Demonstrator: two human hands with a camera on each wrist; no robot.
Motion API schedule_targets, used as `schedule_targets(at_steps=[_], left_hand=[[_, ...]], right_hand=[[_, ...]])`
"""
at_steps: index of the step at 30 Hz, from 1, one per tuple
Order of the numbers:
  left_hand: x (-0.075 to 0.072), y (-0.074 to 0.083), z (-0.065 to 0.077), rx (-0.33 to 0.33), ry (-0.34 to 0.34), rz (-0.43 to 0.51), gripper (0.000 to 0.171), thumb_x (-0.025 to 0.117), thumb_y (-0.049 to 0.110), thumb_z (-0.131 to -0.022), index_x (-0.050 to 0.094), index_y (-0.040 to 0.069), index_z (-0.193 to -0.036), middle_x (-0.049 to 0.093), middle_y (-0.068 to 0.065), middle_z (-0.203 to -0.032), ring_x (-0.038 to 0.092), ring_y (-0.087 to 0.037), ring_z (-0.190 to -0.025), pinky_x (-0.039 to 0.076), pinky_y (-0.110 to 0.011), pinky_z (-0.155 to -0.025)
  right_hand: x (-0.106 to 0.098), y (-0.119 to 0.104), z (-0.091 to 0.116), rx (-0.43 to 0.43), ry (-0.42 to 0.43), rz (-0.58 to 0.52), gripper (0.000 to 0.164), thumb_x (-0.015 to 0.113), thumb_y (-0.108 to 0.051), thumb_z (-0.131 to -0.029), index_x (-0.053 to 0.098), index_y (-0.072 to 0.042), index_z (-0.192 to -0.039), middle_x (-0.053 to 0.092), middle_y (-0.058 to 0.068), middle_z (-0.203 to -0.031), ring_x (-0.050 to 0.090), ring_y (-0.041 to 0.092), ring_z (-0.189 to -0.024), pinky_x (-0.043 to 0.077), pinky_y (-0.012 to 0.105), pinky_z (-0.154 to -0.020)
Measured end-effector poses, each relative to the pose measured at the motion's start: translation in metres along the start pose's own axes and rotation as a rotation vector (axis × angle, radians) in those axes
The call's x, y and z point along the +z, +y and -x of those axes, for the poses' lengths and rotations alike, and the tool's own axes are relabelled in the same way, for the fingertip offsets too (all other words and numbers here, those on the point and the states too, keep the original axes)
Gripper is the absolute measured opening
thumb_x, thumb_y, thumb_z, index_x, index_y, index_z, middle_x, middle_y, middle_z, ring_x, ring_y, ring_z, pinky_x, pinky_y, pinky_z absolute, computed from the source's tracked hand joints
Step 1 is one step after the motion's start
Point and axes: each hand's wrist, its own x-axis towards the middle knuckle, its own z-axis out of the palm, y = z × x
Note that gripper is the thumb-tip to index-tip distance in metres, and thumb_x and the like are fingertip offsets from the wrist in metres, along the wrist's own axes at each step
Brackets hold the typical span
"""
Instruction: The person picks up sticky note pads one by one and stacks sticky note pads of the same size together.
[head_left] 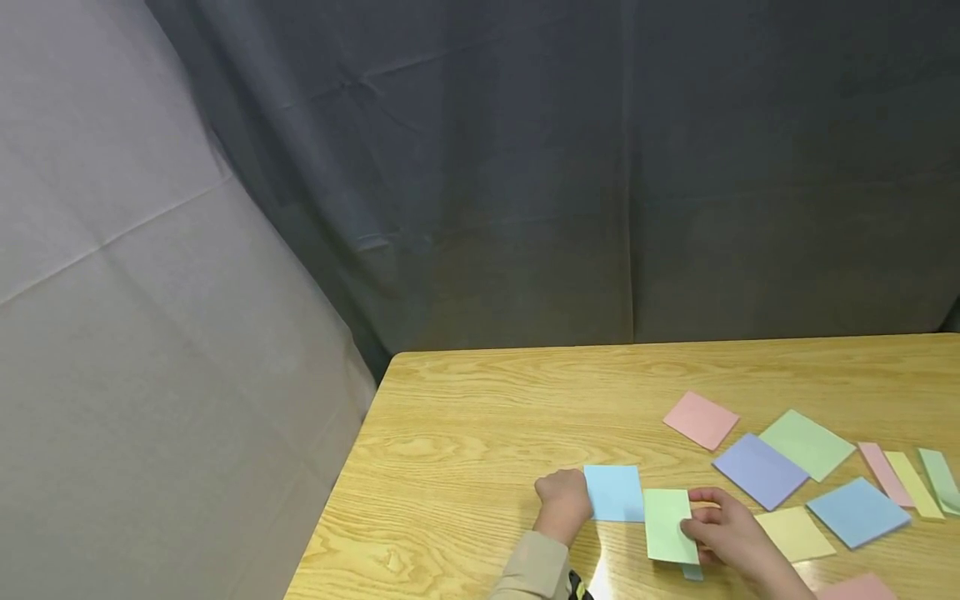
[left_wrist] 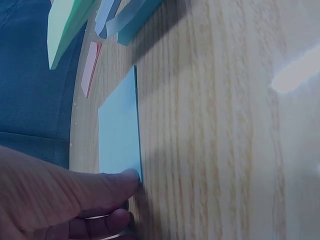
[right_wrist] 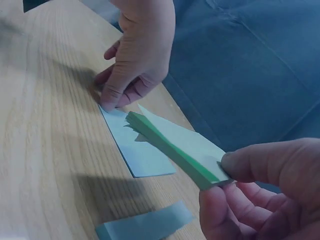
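A square light-blue sticky note pad [head_left: 615, 493] lies on the table, and my left hand [head_left: 564, 500] pinches its left edge. In the left wrist view the thumb [left_wrist: 112, 187] presses on the near corner of that pad, while other fingers curl by its edge. Just to the right, my right hand [head_left: 731, 533] grips a light-green sticky note pad [head_left: 667, 529] raised above the table. The right wrist view shows this green pad [right_wrist: 175, 150] edge-on between thumb and fingers, its sheets slightly fanned at the far end. Below it lies a narrow blue sticky note strip pad [right_wrist: 150, 220].
To the right lie pink [head_left: 701, 421], purple [head_left: 761, 471], green [head_left: 807, 444], yellow [head_left: 795, 534] and blue [head_left: 859, 512] pads. Narrow pink [head_left: 885, 473], yellow [head_left: 914, 486] and green [head_left: 940, 481] strips lie farther right. A dark curtain [head_left: 495, 183] hangs behind the wooden table [head_left: 435, 450].
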Motion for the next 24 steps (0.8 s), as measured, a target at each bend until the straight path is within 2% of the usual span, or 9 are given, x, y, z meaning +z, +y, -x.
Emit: schedule_targets(at_steps=[4,12,21,24], left_hand=[[0.001,0.001,-0.001,0.002,-0.008,-0.005,0.013,0.068,0.026,-0.076,0.065,0.015,-0.073,0.052,0.002,-0.059,0.043,-0.010,-0.053,0.039,-0.027,-0.059],[0.004,0.000,-0.002,0.010,0.017,-0.015,0.013,0.067,0.025,-0.076,0.063,0.015,-0.069,0.051,0.002,-0.057,0.041,-0.010,-0.051,0.038,-0.026,-0.056],[0.003,0.000,0.000,0.011,0.025,-0.012,0.014,0.067,0.026,-0.076,0.063,0.015,-0.069,0.051,0.001,-0.057,0.043,-0.010,-0.052,0.038,-0.027,-0.057],[0.003,0.000,0.000,0.011,0.025,-0.005,0.013,0.068,0.026,-0.076,0.064,0.014,-0.070,0.052,0.001,-0.058,0.044,-0.011,-0.052,0.039,-0.028,-0.058]], right_hand=[[0.005,-0.001,0.000,-0.003,0.008,0.019,0.047,0.054,0.003,-0.080,0.029,0.015,-0.118,0.051,0.005,-0.074,0.048,0.014,-0.059,0.046,0.029,-0.051],[0.021,-0.004,0.000,0.005,0.025,0.064,0.043,0.057,0.005,-0.077,0.036,0.013,-0.114,0.050,0.007,-0.075,0.048,0.017,-0.060,0.045,0.028,-0.049],[0.043,-0.004,0.003,0.011,0.008,0.108,0.038,0.057,0.009,-0.074,0.039,0.012,-0.107,0.045,0.010,-0.073,0.044,0.016,-0.045,0.041,0.026,-0.044],[0.050,0.000,0.002,-0.005,-0.024,0.156,0.035,0.057,0.009,-0.074,0.040,0.011,-0.104,0.046,0.010,-0.071,0.045,0.015,-0.042,0.040,0.026,-0.043]])
